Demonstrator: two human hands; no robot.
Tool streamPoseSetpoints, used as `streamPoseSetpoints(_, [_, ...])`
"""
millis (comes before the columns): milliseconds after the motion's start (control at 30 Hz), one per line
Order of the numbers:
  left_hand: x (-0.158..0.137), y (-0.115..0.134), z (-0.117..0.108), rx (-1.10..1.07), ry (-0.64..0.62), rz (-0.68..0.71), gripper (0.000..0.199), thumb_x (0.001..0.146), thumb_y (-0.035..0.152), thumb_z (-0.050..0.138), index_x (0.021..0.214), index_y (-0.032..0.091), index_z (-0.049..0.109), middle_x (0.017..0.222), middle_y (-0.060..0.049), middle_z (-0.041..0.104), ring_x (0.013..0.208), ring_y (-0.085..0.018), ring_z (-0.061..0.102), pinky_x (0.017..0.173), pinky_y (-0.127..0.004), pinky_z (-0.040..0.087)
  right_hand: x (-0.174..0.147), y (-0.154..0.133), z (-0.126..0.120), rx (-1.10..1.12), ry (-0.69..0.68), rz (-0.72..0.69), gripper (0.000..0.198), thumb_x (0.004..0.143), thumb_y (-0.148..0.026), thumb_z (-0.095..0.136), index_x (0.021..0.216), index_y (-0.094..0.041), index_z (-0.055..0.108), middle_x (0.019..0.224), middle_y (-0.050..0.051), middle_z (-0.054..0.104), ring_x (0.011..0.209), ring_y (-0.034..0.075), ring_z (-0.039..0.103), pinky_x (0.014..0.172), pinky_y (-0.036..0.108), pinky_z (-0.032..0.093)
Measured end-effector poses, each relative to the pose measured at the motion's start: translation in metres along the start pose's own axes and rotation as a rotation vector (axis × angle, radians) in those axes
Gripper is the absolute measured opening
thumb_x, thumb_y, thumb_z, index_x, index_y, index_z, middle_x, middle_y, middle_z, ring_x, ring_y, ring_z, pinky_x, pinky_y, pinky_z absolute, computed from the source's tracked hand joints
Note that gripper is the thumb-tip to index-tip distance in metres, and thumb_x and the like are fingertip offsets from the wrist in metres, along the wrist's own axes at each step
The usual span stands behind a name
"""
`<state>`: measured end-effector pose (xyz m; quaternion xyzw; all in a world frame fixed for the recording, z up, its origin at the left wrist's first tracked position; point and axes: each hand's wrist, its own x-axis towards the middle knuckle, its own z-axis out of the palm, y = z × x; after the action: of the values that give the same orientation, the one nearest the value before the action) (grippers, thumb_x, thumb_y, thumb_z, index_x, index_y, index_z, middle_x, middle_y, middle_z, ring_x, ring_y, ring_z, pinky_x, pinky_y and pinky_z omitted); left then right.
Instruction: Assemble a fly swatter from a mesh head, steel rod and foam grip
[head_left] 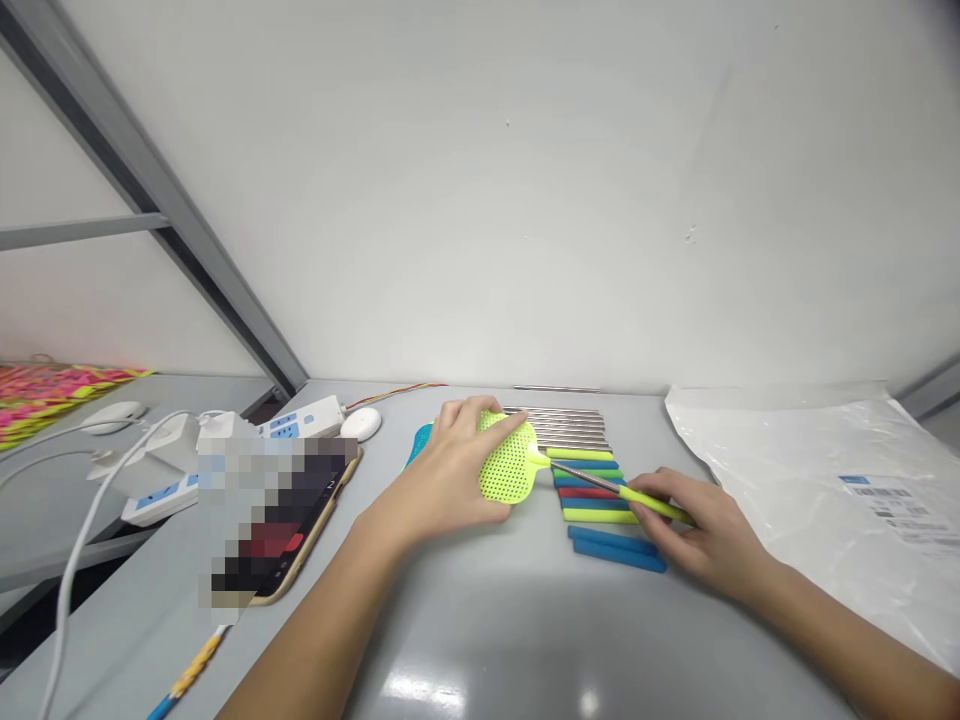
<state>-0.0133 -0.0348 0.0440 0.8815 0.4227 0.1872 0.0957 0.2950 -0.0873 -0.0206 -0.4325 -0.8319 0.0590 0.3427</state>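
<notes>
A yellow-green fly swatter with a perforated head (pixel 510 470) and a telescopic metal rod lies across the middle of the view. My left hand (pixel 457 465) grips the head, fingers over its upper side and thumb along its lower edge. My right hand (pixel 697 525) is closed around the yellow-green handle (pixel 660 505). Part of a blue perforated head (pixel 418 443) shows behind my left hand. Under the rod and to the right lie coloured handle tubes (pixel 592 515) in a row, with two blue tubes (pixel 615 548) nearer me. Several metal rods (pixel 574 428) lie behind them.
White plastic packaging (pixel 810 480) with a label covers the right side of the grey table (pixel 480 620). At left are a phone (pixel 307 530), power strips (pixel 307 418), white cables and a round white object (pixel 361 424). A wall stands close behind.
</notes>
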Motion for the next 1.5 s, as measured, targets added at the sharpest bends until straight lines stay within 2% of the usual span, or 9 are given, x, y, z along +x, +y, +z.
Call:
streamPoseSetpoints(433, [0.002, -0.001, 0.001, 0.005, -0.001, 0.000, 0.086, 0.063, 0.025, 0.069, 0.143, 0.035, 0.036, 0.134, -0.005, 0.037, 0.124, -0.031, 0.033, 0.104, -0.049, 0.039, 0.001, 0.000, 0.001, 0.008, 0.001, 0.003, 0.016, 0.091, -0.021, 0.052, 0.107, -0.024, 0.055, 0.082, 0.001, 0.063, 0.063, 0.013, 0.056, 0.057, 0.026, 0.043])
streamPoseSetpoints(767, [0.001, 0.002, 0.000, 0.010, 0.020, 0.021, 0.087, 0.063, 0.021, 0.069, 0.142, 0.036, 0.036, 0.135, -0.006, 0.037, 0.124, -0.032, 0.033, 0.103, -0.050, 0.039, 0.000, 0.006, 0.002, -0.118, -0.012, -0.116, 0.017, 0.093, -0.018, 0.052, 0.108, -0.025, 0.054, 0.080, 0.000, 0.060, 0.063, 0.012, 0.054, 0.056, 0.025, 0.039])
streamPoseSetpoints(1133, [0.000, 0.007, -0.003, 0.070, 0.028, 0.036, 0.083, 0.063, 0.021, 0.068, 0.139, 0.036, 0.040, 0.136, -0.006, 0.035, 0.123, -0.033, 0.031, 0.100, -0.051, 0.040, 0.002, 0.011, 0.001, -0.072, -0.035, -0.081, 0.027, 0.094, -0.015, 0.050, 0.118, -0.027, 0.050, 0.092, 0.004, 0.060, 0.074, 0.014, 0.059, 0.060, 0.026, 0.044])
streamPoseSetpoints(1267, [0.000, 0.009, -0.003, 0.093, 0.045, 0.050, 0.080, 0.064, 0.019, 0.068, 0.138, 0.036, 0.042, 0.136, -0.007, 0.035, 0.122, -0.033, 0.032, 0.098, -0.051, 0.040, 0.002, 0.013, 0.000, -0.077, -0.004, -0.067, 0.025, 0.095, -0.016, 0.048, 0.116, -0.027, 0.051, 0.094, 0.005, 0.060, 0.075, 0.014, 0.059, 0.058, 0.024, 0.045])
streamPoseSetpoints(1500, [0.000, 0.011, -0.002, 0.079, 0.047, 0.044, 0.081, 0.063, 0.020, 0.069, 0.138, 0.037, 0.042, 0.136, -0.006, 0.037, 0.122, -0.033, 0.033, 0.099, -0.052, 0.040, 0.004, 0.012, -0.001, -0.051, -0.029, -0.025, 0.023, 0.096, -0.019, 0.044, 0.117, -0.027, 0.051, 0.093, 0.005, 0.061, 0.073, 0.015, 0.061, 0.059, 0.026, 0.046])
